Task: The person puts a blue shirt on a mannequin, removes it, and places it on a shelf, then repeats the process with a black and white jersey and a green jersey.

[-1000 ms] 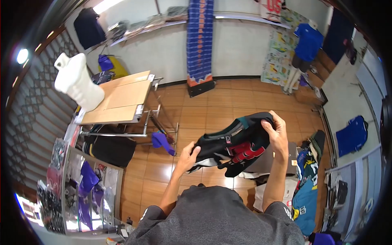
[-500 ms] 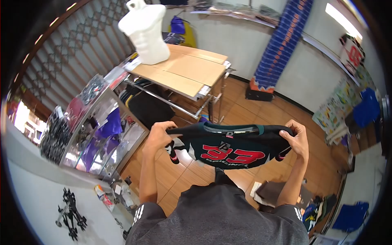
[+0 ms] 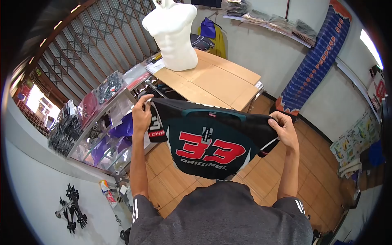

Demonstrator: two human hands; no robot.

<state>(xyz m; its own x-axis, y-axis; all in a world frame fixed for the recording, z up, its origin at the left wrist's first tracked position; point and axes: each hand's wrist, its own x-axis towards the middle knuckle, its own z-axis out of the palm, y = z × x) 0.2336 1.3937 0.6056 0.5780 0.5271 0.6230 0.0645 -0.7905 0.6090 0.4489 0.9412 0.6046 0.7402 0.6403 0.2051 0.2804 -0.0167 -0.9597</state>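
Note:
A dark green and black T-shirt (image 3: pixel 185 165) hangs spread out in front of my chest, held up by its two shoulders. Its back faces me, with a big red "33" and the word "ORIGINAL" below. My left hand (image 3: pixel 142 112) pinches the shirt at the left shoulder, near a sleeve with white and red lettering. At the opposite shoulder, my right hand (image 3: pixel 283 127) is closed on the cloth, thumb on top. A white torso mannequin (image 3: pixel 173 38) stands beyond the shirt on a table with a wooden top (image 3: pixel 222 79).
To the left, a glass display case (image 3: pixel 102 141) holds purple items, with bagged clothes (image 3: pixel 65 128) on top. A tall blue printed roll (image 3: pixel 314 61) leans by the wall at right. A shelf (image 3: pixel 269 26) carries packed garments. Tiled floor (image 3: pixel 314 171) lies around me.
The shirt has opened out wider and hangs flatter, its "33" now plainly readable. My left hand has risen. The view has shifted, so the mannequin and table appear further right.

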